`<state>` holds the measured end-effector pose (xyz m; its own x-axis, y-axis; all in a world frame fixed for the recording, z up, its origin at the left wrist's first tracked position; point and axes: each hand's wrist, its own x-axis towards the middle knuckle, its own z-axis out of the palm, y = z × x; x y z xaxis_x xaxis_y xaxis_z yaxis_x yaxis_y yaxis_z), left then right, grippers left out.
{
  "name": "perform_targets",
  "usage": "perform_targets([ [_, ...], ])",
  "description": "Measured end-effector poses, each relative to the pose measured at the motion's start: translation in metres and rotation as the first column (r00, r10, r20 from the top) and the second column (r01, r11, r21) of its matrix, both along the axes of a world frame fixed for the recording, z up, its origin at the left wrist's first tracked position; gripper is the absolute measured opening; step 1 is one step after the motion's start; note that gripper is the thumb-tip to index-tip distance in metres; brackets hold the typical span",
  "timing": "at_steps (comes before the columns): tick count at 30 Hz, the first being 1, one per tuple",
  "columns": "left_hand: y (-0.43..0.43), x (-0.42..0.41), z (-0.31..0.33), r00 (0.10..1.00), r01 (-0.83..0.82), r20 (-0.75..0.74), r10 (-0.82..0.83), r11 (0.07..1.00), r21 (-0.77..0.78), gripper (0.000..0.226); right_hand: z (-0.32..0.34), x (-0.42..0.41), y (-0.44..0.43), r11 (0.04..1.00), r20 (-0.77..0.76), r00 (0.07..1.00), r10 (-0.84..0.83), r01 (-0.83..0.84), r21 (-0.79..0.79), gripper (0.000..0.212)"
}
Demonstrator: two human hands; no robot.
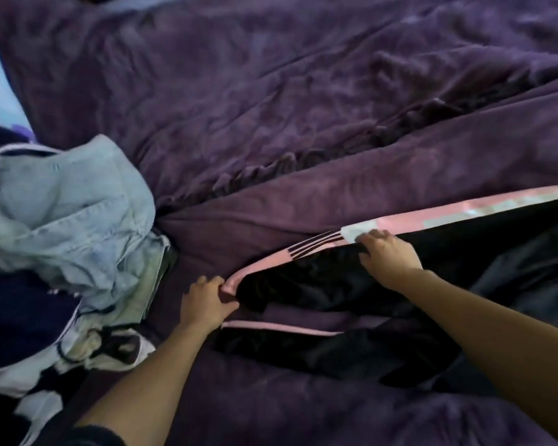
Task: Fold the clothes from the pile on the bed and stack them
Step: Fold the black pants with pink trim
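The black garment (335,284) with pink trim lies spread on the purple bed (271,107), to the person's front right. The left hand (211,297) pinches the pink edge at its corner. The right hand (387,259) grips the same edge further along, beside a white patch, apparently to pull it straight for folding. The unfolded pile (20,310), topped by a pale denim shirt (78,201), lies near the left hand, apart from the garment and not obstructing it.

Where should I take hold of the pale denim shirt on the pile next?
Probably the denim shirt at its raised upper fold, pinched from above on the open bed side. It lies crumpled on top, with its right edge free against the purple cover, while a navy garment crowds its near side.
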<state>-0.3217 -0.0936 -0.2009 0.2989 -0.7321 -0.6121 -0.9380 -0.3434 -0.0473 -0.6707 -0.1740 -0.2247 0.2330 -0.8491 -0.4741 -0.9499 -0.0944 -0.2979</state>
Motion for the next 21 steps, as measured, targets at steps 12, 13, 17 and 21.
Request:
perform_targets([
  [12,0.001,0.043,-0.057,0.804,-0.368,-0.485,0.344,0.929,0.048,0.023,-0.03,0.093,-0.029,0.989,-0.005,0.991,-0.136,0.135,-0.061,0.02],
  [13,-0.002,0.037,-0.059,0.783,-0.37,-0.517,0.344,0.927,0.058,0.019,-0.028,0.094,-0.033,0.988,-0.01,0.99,-0.138,0.137,-0.073,0.021],
  [17,-0.036,0.036,-0.057,0.532,-0.719,-0.692,0.488,0.692,-0.064,0.018,-0.023,0.096,-0.056,0.982,-0.044,0.987,-0.156,0.151,-0.11,0.023],
  [21,-0.1,0.076,-0.048,0.476,-0.828,-0.749,0.461,0.521,-0.205,0.024,-0.033,0.112,-0.087,0.973,-0.024,0.979,-0.201,0.196,-0.12,0.021],
])
